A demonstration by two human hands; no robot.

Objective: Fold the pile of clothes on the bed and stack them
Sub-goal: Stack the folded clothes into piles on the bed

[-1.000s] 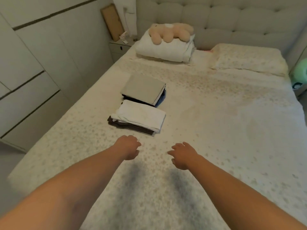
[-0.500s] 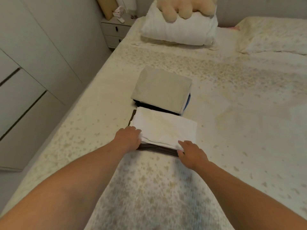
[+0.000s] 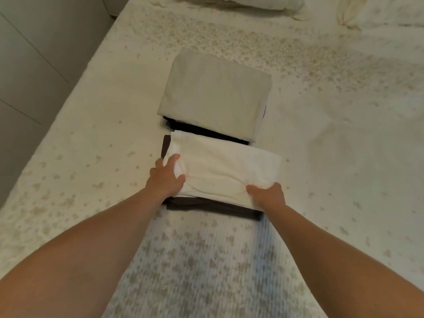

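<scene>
Two stacks of folded clothes lie on the bed (image 3: 91, 180). The near stack has a folded white garment (image 3: 224, 166) on top of a dark brown one (image 3: 213, 206). My left hand (image 3: 166, 177) grips the white garment's near left corner, thumb on top. At its near right corner my right hand (image 3: 266, 195) pinches the fabric, which bunches up there. Behind it sits the far stack, with a beige folded garment (image 3: 215, 95) over dark clothes (image 3: 206, 131).
The patterned bedspread stretches to the right and toward me. A pillow edge (image 3: 241, 2) shows at the top. Grey wardrobe doors (image 3: 34, 65) run along the bed's left side.
The view has moved closer and lower over the stacks. Both hands went from hovering over the bedspread to gripping the white garment's near corners.
</scene>
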